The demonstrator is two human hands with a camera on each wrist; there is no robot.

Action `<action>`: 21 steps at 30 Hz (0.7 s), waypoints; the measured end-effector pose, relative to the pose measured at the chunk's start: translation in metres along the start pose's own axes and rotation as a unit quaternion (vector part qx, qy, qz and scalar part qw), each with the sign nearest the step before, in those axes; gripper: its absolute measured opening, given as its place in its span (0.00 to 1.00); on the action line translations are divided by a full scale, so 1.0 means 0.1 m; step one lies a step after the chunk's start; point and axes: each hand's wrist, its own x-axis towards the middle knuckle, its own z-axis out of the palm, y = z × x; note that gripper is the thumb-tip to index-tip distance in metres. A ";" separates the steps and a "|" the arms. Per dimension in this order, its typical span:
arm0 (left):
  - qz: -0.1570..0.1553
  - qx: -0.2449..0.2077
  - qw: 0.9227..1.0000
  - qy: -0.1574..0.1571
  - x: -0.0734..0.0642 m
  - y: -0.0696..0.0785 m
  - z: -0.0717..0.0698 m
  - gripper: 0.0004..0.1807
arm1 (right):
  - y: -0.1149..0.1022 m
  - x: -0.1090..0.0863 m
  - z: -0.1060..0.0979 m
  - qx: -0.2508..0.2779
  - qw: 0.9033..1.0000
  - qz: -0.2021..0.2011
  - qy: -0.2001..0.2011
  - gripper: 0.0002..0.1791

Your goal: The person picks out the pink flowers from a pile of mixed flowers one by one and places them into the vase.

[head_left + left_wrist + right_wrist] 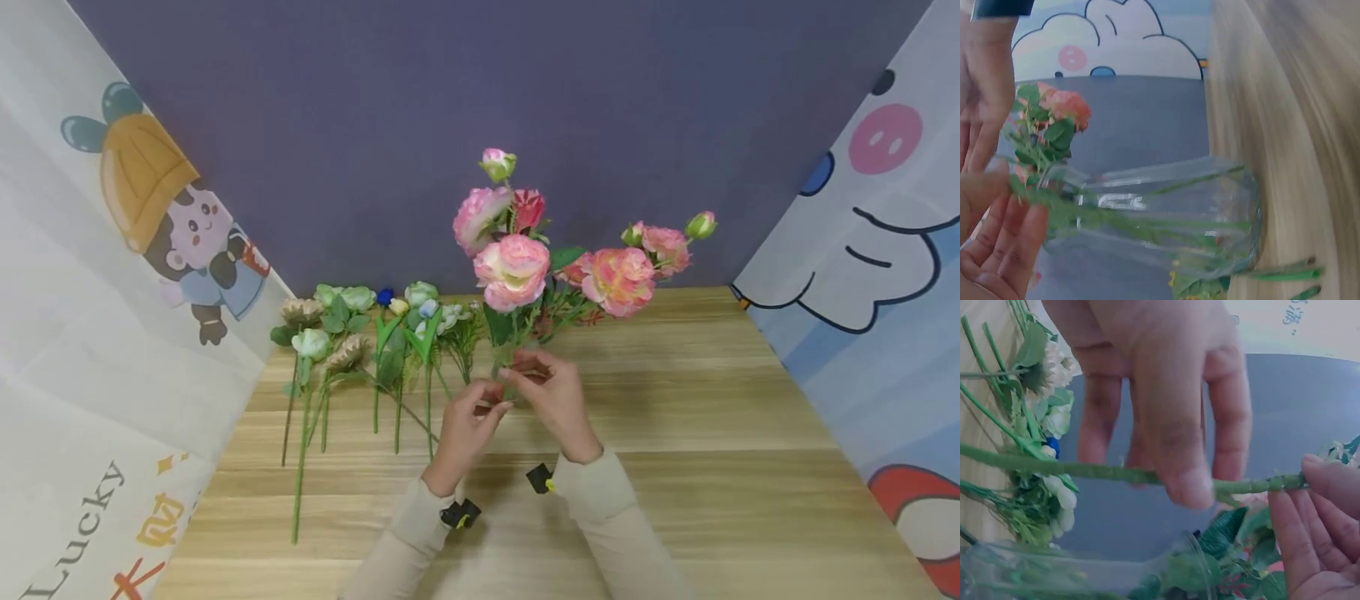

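Observation:
My left hand (468,425) pinches a green flower stem (1072,467) between thumb and fingers. Farther up the same stem, my right hand (551,396) pinches it too, seen at the lower right of the right wrist view. Pale pink blooms (512,272) rise above both hands. Just behind them stands a clear glass vase (1166,206), upright on the table with green stems inside; the hands mostly cover it in the head view. Coral-pink flowers (618,282) lean right from about the vase mouth. In the right wrist view the held stem runs outside the glass.
Several artificial flowers lie on the wooden table (712,500) to the left, among them a pale green bloom (311,343), a beige flower (348,353) and a blue bud (385,296). A dark backdrop (390,125) stands behind, with printed curtains (60,275) at both sides.

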 end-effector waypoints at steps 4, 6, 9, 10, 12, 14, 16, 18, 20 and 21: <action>-0.032 -0.042 0.999 -0.005 0.04 -0.05 -0.06 0.19 | -0.03 0.04 -0.08 -0.011 1.000 0.005 0.007 0.13; -0.045 -0.054 0.998 -0.001 0.09 -0.10 -0.08 0.19 | -0.06 0.06 -0.12 -0.014 1.000 0.007 0.015 0.13; -0.068 -0.046 0.997 0.002 0.18 -0.18 -0.09 0.19 | -0.09 0.09 -0.18 -0.005 0.999 0.018 0.030 0.12; -0.072 -0.039 0.997 0.001 0.21 -0.22 -0.08 0.20 | -0.10 0.10 -0.19 -0.001 0.999 0.021 0.036 0.12; -0.083 -0.021 0.996 -0.008 0.27 -0.27 -0.06 0.23 | -0.12 0.12 -0.23 0.006 0.998 0.028 0.047 0.12; -0.084 -0.005 0.996 -0.019 0.34 -0.33 -0.02 0.27 | -0.15 0.15 -0.26 0.006 0.998 0.032 0.056 0.12; -0.078 0.006 0.996 -0.032 0.40 -0.39 0.03 0.32 | -0.19 0.17 -0.29 0.001 0.997 0.026 0.067 0.13; -0.069 0.009 0.997 -0.043 0.48 -0.44 0.09 0.37 | -0.21 0.19 -0.32 -0.003 0.997 0.017 0.075 0.13; -0.056 0.000 0.997 -0.047 0.56 -0.48 0.16 0.41 | -0.23 0.21 -0.35 -0.004 0.997 0.005 0.081 0.13; -0.051 -0.009 0.998 -0.046 0.59 -0.49 0.19 0.43 | -0.24 0.23 -0.36 -0.001 0.997 -0.003 0.083 0.13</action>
